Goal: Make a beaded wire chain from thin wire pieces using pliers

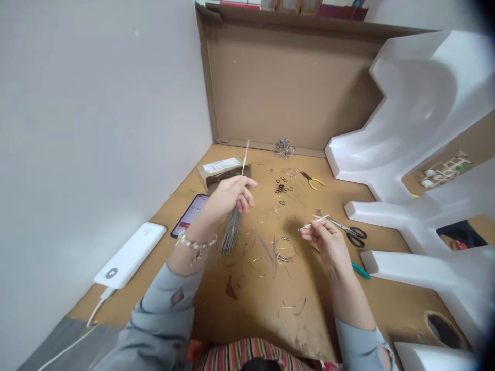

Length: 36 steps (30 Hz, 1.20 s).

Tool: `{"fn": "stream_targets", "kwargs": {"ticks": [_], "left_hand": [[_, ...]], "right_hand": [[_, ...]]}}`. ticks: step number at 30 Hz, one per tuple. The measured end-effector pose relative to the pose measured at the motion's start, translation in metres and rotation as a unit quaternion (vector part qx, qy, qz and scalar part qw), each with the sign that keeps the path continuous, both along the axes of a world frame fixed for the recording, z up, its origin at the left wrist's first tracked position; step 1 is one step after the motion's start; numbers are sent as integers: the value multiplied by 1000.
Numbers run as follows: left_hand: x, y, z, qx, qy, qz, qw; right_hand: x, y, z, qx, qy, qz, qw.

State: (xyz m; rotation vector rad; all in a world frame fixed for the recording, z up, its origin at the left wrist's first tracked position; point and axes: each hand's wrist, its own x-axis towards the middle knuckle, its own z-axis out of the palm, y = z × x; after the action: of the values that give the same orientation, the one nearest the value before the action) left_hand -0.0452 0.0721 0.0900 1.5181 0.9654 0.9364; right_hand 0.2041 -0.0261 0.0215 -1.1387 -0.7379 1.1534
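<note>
My left hand (pixel 236 193) is raised over the table with a thin, pale, straight strip (pixel 246 154) pinched in it, pointing upward. Below that hand lies a bundle of grey wires (pixel 231 234), its upper end hidden by the fingers. My right hand (pixel 327 239) pinches a short, thin, light-coloured rod (pixel 314 222), held nearly level; whether it is wire or a tool cannot be made out. Between the hands, a wire ring with metal beads (pixel 285 257) rests on the table among loose wire pieces (pixel 266 247).
Black rings (pixel 281 189), yellow-handled pliers (pixel 312 179) and a coiled wire heap (pixel 285 147) lie farther back. Scissors (pixel 353 234) and a teal handle (pixel 361 270) lie right, beside white foam (pixel 386 216). A box (pixel 224 166), phone (pixel 189 214) and power bank (pixel 131 255) are left.
</note>
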Motion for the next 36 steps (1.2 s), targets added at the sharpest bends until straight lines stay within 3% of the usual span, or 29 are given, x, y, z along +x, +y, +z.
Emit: {"fn": "stream_targets", "kwargs": {"ticks": [3,6,8,11,13,15,17,20,23,30,36], "left_hand": [[6,34,-21,-12,219,30,975],[18,59,-46,-17,289,36,956],[25,64,-54,6,330,53,943],[34,59,-51,80,371,98,920],[43,49,-46,176,409,109,889],[55,38,-45,236,438,41,867],[66,28,-49,221,444,-59,867],[73,16,-58,209,449,-114,861],[64,12,-64,205,461,-144,851],[33,26,-69,198,504,-97,835],[45,18,-82,210,490,-111,839]], "right_hand": [[3,-2,-5,-10,3,-8,1000],[4,-3,-5,-7,3,-21,1000],[6,-3,-4,-2,8,-31,999],[8,-3,-3,7,12,-52,999],[11,-4,-2,17,10,-68,998],[12,-5,-2,26,11,-82,996],[13,-6,-3,28,11,-89,996],[12,-6,-4,25,9,-88,996],[9,-5,-4,23,7,-79,997],[8,-3,-7,28,8,-86,996],[7,-3,-7,27,11,-81,996]]}}
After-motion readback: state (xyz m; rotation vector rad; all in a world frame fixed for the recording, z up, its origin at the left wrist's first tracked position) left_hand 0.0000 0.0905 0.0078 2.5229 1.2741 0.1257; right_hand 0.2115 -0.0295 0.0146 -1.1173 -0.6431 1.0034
